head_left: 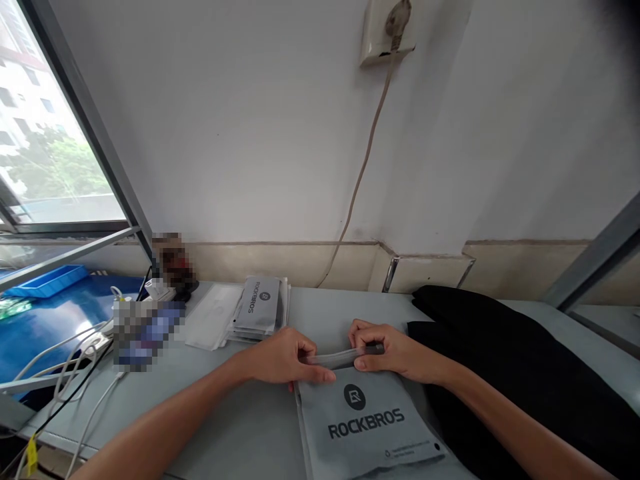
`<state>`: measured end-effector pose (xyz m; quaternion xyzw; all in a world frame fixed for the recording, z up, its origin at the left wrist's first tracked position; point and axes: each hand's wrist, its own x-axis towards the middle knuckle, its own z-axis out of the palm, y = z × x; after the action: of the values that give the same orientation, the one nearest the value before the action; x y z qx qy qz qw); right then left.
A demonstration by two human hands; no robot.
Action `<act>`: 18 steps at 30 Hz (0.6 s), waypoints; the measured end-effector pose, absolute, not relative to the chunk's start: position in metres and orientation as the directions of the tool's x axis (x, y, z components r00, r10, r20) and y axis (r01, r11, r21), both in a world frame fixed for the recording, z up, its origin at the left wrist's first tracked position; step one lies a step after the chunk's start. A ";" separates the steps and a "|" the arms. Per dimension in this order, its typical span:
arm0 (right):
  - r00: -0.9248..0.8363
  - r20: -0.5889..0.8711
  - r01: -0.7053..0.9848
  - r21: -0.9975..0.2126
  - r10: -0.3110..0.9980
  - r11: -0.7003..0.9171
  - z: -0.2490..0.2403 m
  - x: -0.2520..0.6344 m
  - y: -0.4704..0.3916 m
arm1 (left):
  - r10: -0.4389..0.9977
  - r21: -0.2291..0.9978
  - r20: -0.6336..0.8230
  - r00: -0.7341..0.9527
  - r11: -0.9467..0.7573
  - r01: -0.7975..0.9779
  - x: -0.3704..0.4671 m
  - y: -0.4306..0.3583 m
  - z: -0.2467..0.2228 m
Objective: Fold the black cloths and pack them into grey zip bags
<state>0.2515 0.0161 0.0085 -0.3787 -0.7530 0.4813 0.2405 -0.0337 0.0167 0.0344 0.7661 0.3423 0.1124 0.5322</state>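
A frosted plastic zip bag point(365, 413) with a black ROCKBROS print lies on the grey table, its top edge toward the wall. Something dark shows through its lower part; what it is I cannot make out. My left hand point(287, 357) pinches the top left corner of the bag, thumb lying along the front. At the top right, my right hand point(383, 347) grips the same zip edge between thumb and curled fingers. Between the hands the top strip bows slightly. Black folded cloth point(490, 360) lies right of the bag, partly under my right forearm.
A stack of ROCKBROS packages point(260, 303) sits near the wall, with clear plastic bags point(213, 317) to its left. White cables point(95, 360) and a blue tray point(47, 280) are at the far left. A plugged-in cord point(370, 133) hangs down the wall.
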 end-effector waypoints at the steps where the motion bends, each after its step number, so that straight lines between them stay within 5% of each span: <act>1: -0.603 -0.011 0.323 -0.918 0.798 0.231 0.009 0.252 0.016 | 0.661 0.895 -0.198 0.724 -0.180 0.409 -0.033 0.016 0.034; 12: -0.573 -0.007 0.156 -0.983 0.820 0.101 0.008 0.246 0.009 | 0.587 0.880 -0.338 0.736 -0.081 0.468 -0.032 0.022 0.024; 18: -0.432 0.011 -0.003 -1.000 0.902 0.010 0.009 0.243 0.008 | 0.569 0.918 -0.279 0.774 -0.079 0.389 -0.031 0.021 0.025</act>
<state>0.2430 0.0084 0.0094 -0.3740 -0.6008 0.5959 0.3797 -0.0314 0.0211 0.0245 0.7305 0.3276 0.0758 0.5944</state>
